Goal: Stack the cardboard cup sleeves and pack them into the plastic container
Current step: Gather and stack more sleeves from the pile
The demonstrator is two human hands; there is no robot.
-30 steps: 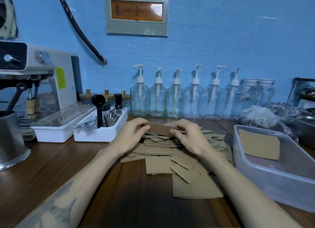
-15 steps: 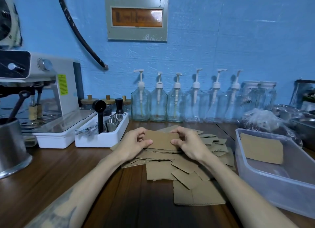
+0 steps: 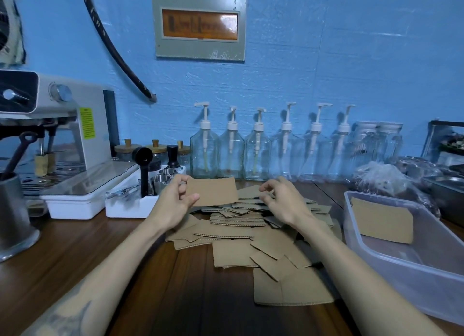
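Head view, items on your wooden counter (image 3: 75,255):

1. Left hand (image 3: 173,200): raised above the far side of the pile, thumb and curled fingers pinching the left edge of one cardboard sleeve (image 3: 213,191), which you hold flat-faced toward you, clear of the rest.

2. Right hand (image 3: 281,197): just right of that held sleeve, not touching it; fingers loosely curled, gripping nothing.

3. Pile of sleeves (image 3: 241,237): loose, overlapping, unstacked, spread across the middle of the counter between your forearms, from the far side toward you. One larger flattened piece (image 3: 291,290) lies nearest you.

4. Plastic container (image 3: 401,263): translucent, open-topped, at the right, just beside the pile. One sleeve in container (image 3: 381,220) leans against its far inner wall.

5. Far row against the blue wall: six clear pump bottles (image 3: 231,150).

6. Left: espresso machine (image 3: 57,125); white tray (image 3: 130,205) with a black scoop and small metal cups; metal jug (image 3: 12,215) at the left edge.

7. Far right: crumpled plastic bag (image 3: 384,180), beyond the container.
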